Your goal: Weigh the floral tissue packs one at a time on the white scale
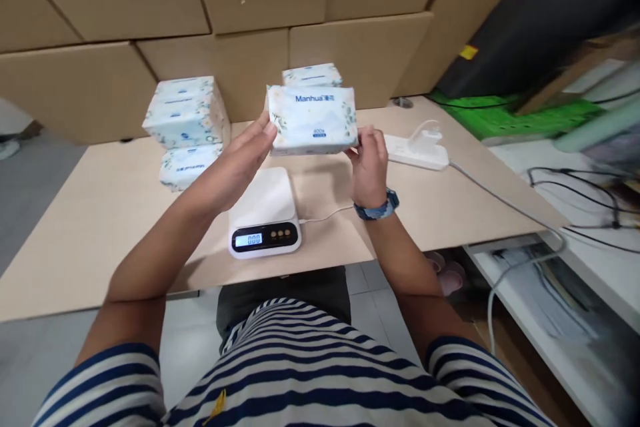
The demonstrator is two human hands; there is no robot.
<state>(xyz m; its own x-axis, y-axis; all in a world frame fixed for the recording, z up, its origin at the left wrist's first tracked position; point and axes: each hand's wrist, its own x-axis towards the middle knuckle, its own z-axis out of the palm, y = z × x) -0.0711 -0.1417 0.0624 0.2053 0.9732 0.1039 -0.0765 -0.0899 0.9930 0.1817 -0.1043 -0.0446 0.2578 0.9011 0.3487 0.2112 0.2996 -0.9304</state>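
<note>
Between my two hands I hold a pack of tissues (313, 119) with blue "Manhua" lettering, raised above the table. My left hand (250, 147) grips its left end, thumb in front. My right hand (369, 163), below a blue watch, has its fingers closed on the lower right corner. Under my left forearm and hand stands a white digital scale (267, 203), bare on top, its lit display reading 0.00. Behind the held pack, another tissue pack (313, 75) shows only in part. To the left, several more tissue packs (184, 113) are stacked.
Cardboard boxes (215, 53) form a wall along the back of the wooden table (115, 213). A white power strip (417, 151) lies right of my right hand, its grey cable running off the edge. A thin white cord leads from the scale. Black cables lie on a white surface (560, 177) at right.
</note>
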